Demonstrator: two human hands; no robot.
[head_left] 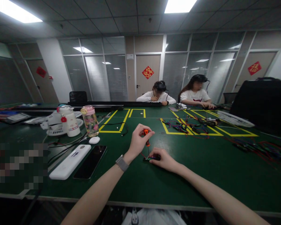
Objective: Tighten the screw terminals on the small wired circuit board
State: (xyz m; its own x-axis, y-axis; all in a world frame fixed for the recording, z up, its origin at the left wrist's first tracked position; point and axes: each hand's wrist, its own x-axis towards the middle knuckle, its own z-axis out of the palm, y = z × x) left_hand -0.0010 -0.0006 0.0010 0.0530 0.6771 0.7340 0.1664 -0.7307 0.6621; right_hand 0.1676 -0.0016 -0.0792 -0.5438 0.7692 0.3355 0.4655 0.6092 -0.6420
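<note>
My left hand (139, 139), with a grey-banded watch on its wrist, grips an orange and black screwdriver (147, 137) from above. The screwdriver stands nearly upright, its thin shaft pointing down at a small green circuit board (147, 159) on the green table (131, 190). Whether the tip touches a screw is too small to tell. My right hand (162, 158) rests on the table with its fingers closed on the board's right side, covering part of it. Thin coloured wires show at the board.
Left of my arms lie a black phone (91, 162), a white power bank (70, 162) and a white case (94, 140). A pink-lidded bottle (90, 122) and a white jug (70, 122) stand behind. Wired boards (178, 126) lie at right. Two people sit opposite.
</note>
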